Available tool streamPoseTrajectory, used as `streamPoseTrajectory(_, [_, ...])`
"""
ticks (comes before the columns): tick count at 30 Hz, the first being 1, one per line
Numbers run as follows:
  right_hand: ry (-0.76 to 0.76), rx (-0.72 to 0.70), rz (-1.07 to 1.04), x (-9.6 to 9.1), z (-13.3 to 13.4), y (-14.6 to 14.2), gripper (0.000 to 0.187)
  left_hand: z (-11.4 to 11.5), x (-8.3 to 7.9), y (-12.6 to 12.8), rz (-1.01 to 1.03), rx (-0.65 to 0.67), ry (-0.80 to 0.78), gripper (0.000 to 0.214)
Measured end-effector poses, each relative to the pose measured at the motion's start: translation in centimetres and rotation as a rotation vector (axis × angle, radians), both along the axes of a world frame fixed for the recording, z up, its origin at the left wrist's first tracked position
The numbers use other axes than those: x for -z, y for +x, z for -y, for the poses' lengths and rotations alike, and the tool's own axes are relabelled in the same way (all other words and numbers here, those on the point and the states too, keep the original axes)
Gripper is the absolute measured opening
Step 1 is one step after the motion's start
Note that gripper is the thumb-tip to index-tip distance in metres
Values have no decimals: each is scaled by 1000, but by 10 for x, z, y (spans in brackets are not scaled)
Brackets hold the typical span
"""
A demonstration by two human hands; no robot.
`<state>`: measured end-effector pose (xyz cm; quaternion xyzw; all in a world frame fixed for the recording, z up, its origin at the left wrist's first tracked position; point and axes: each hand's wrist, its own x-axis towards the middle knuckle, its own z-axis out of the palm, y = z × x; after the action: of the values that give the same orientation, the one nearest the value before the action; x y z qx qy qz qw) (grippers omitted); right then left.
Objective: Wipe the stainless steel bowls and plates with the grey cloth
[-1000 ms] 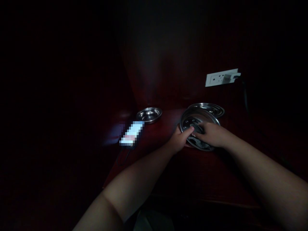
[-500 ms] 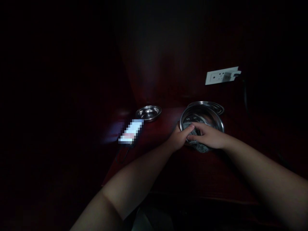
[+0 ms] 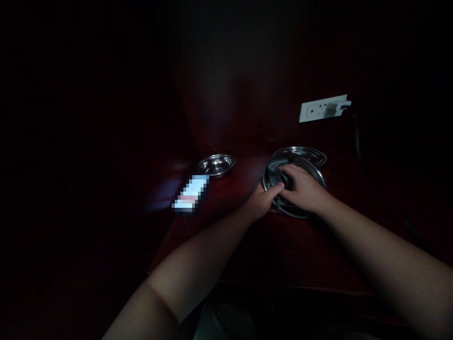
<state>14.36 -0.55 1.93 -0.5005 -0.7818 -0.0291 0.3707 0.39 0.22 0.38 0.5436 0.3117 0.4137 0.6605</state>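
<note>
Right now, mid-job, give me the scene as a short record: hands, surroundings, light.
Left hand: gripping the rim of a tilted steel bowl
Right hand: fingers inside that bowl, on a grey cloth
Behind bowl: round metal dish, partly hidden
Farther left: smaller bowl, lit phone
Wall: white socket with plug
Light: very dim

The dim reddish wall [image 3: 244,125] bears a white socket [image 3: 312,112]; the table [image 3: 226,196] is red.

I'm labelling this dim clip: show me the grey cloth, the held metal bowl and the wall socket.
Grey cloth [image 3: 276,166]: head view, on its upper part.
Held metal bowl [image 3: 314,170]: head view, on its right inner wall.
Wall socket [image 3: 321,109]: head view, on the middle of its faceplate.
</note>
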Motion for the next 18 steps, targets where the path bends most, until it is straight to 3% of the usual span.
streamPoseTrajectory(8, [-70, 298, 189, 7, -5, 9, 39, -1, 1, -4, -111, 21, -65, 59])
streamPoseTrajectory(13, [-116, 346, 263, 7, -3, 12, 34, -1, 1, -3, -116, 26, -60, 52])
streamPoseTrajectory(18, [-207, 285, 277, 8, -3, 15, 31, 0, 0, -4, -102, 25, -53, 50])
